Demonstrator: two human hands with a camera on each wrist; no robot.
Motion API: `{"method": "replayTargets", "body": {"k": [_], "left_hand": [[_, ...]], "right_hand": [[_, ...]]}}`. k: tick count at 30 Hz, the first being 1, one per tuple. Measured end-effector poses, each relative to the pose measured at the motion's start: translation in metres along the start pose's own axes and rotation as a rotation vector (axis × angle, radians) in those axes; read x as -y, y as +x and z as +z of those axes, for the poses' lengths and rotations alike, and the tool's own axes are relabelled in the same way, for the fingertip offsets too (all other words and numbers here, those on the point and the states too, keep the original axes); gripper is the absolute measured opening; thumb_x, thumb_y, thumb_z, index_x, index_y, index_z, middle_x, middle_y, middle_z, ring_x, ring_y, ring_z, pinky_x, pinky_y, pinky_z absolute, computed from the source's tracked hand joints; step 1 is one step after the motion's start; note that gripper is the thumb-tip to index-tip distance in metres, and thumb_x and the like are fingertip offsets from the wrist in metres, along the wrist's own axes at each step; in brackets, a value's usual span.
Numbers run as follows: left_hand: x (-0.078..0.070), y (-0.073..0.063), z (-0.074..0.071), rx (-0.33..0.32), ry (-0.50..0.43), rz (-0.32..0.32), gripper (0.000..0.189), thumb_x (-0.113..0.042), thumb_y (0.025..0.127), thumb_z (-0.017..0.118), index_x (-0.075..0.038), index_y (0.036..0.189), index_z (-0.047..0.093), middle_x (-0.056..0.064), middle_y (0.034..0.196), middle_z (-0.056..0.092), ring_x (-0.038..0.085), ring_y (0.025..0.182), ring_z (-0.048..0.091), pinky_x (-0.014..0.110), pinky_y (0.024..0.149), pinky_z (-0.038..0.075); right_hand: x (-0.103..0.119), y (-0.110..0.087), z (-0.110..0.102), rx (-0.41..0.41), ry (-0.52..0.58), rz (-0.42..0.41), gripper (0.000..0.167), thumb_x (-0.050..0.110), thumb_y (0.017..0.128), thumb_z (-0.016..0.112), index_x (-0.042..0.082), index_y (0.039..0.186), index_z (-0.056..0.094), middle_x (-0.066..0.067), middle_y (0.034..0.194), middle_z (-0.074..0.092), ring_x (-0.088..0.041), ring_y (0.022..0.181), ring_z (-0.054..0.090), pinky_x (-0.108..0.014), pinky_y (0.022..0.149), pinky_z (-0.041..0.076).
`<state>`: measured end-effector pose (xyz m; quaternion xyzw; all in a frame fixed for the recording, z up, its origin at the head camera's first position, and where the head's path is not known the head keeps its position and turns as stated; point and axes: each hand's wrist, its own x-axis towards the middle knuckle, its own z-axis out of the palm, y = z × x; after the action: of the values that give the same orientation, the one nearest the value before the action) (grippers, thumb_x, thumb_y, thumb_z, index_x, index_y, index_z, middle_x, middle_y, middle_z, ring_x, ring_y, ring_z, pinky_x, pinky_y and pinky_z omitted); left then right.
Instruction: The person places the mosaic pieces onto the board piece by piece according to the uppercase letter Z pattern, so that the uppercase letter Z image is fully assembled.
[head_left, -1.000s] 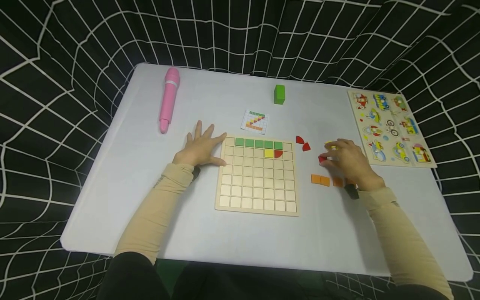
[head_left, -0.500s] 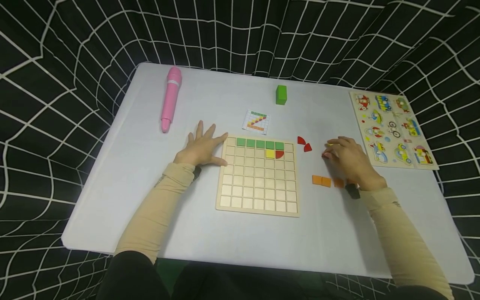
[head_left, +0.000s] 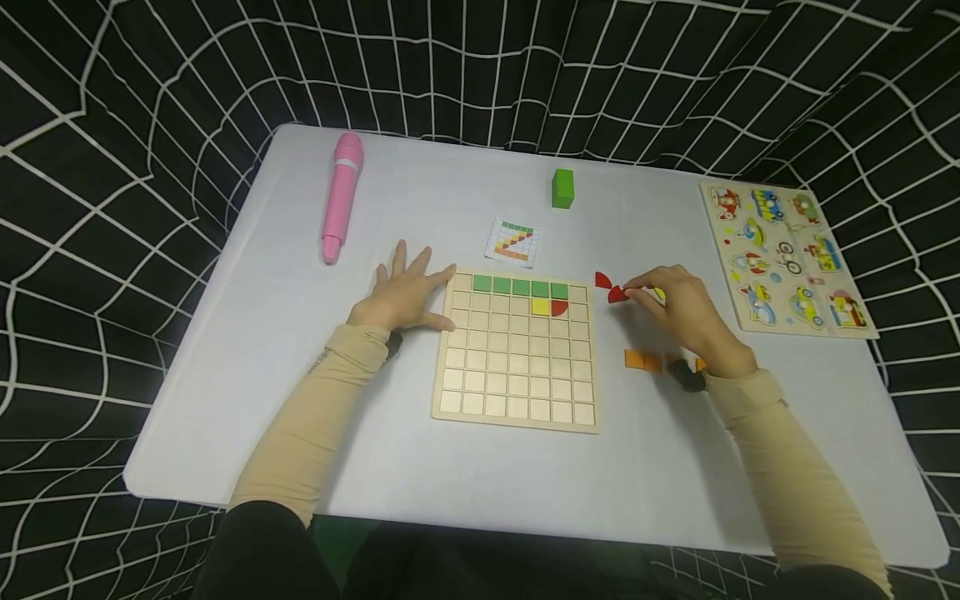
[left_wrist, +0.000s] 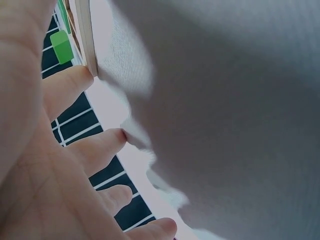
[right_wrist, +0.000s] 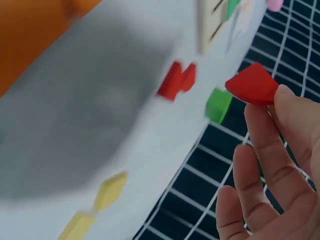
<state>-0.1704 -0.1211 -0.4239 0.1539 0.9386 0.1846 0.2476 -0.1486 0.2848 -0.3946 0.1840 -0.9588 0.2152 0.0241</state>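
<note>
In the right wrist view, my right hand (head_left: pixel 686 312) pinches a red quarter-circle tile (right_wrist: pixel 252 85) between thumb and forefinger, held above the table. Two more red quarter-circle tiles (right_wrist: pixel 171 81) lie below it, near the right side of the wooden grid board (head_left: pixel 517 367). My left hand (head_left: pixel 401 300) is spread flat, with thumb and forefinger against the board's left edge. Along the board's top row sit several green square tiles (head_left: pixel 521 287). Under them are a yellow square tile (head_left: pixel 541 307) and, beside it, a red quarter-circle.
Orange tiles (head_left: pixel 634 359) lie partly hidden beneath my right wrist, with yellow tiles (right_wrist: pixel 111 191) farther up. A pattern card (head_left: pixel 513 242) and a green block (head_left: pixel 562 189) stand beyond the board. A pink rod-shaped object (head_left: pixel 340 198) is left; a picture puzzle board (head_left: pixel 787 258) is right.
My right hand has lifted the red tile and moved left, over towards the other two red tiles. The left hand stays against the board.
</note>
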Motion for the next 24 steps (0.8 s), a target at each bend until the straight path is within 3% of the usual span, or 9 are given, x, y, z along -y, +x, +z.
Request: {"method": "replayTargets", "body": {"k": [9, 13, 16, 18, 21, 24], "left_hand": [[0.001, 0.000, 0.001, -0.003, 0.005, -0.002, 0.099, -0.055, 0.086, 0.077, -0.028, 0.166, 0.023, 0.017, 0.176, -0.004, 0.048, 0.157, -0.026, 0.077, 0.124, 0.000], [0.001, 0.000, 0.001, 0.000, 0.003, 0.000, 0.099, -0.055, 0.086, 0.076, -0.028, 0.166, 0.023, 0.017, 0.176, -0.004, 0.048, 0.157, -0.026, 0.076, 0.125, -0.001], [0.002, 0.001, 0.002, -0.001, 0.001, 0.002, 0.099, -0.055, 0.086, 0.077, -0.028, 0.166, 0.024, 0.017, 0.176, -0.004, 0.048, 0.157, -0.026, 0.076, 0.125, -0.001], [0.002, 0.001, 0.001, -0.001, -0.004, 0.003, 0.099, -0.055, 0.086, 0.077, -0.028, 0.166, 0.024, 0.017, 0.176, -0.004, 0.048, 0.157, -0.026, 0.076, 0.125, -0.001], [0.002, 0.001, 0.000, -0.002, -0.007, 0.004, 0.099, -0.055, 0.086, 0.077, -0.028, 0.166, 0.024, 0.017, 0.176, -0.004, 0.048, 0.157, -0.026, 0.076, 0.125, -0.001], [0.002, 0.000, -0.001, -0.001, -0.002, 0.003, 0.099, -0.055, 0.086, 0.077, -0.028, 0.166, 0.024, 0.017, 0.176, -0.003, 0.048, 0.157, -0.026, 0.076, 0.125, 0.000]], "right_hand": [[0.024, 0.015, 0.009, 0.004, 0.061, 0.004, 0.022, 0.014, 0.100, 0.068, -0.002, 0.112, 0.075, -0.021, 0.102, 0.078, -0.036, 0.101, 0.067, -0.046, 0.085, 0.050], [0.032, 0.019, 0.015, 0.008, 0.077, -0.012, 0.020, 0.014, 0.099, 0.068, -0.001, 0.111, 0.075, -0.020, 0.105, 0.078, -0.026, 0.082, 0.062, -0.030, 0.069, 0.044], [0.038, 0.022, 0.020, 0.007, 0.089, -0.034, 0.018, 0.012, 0.099, 0.069, 0.000, 0.110, 0.075, -0.018, 0.103, 0.079, -0.020, 0.074, 0.055, -0.021, 0.065, 0.037], [0.043, 0.024, 0.023, 0.028, 0.101, -0.031, 0.018, 0.013, 0.099, 0.068, 0.000, 0.111, 0.074, -0.017, 0.100, 0.079, -0.020, 0.070, 0.051, -0.024, 0.063, 0.038], [0.051, 0.026, 0.028, 0.077, 0.120, -0.022, 0.019, 0.013, 0.101, 0.066, -0.001, 0.111, 0.073, -0.017, 0.099, 0.079, -0.026, 0.077, 0.063, -0.031, 0.071, 0.049], [0.060, 0.028, 0.033, 0.127, 0.142, -0.012, 0.021, 0.014, 0.102, 0.065, -0.003, 0.110, 0.073, -0.018, 0.097, 0.079, -0.032, 0.083, 0.072, -0.036, 0.073, 0.053]]}}
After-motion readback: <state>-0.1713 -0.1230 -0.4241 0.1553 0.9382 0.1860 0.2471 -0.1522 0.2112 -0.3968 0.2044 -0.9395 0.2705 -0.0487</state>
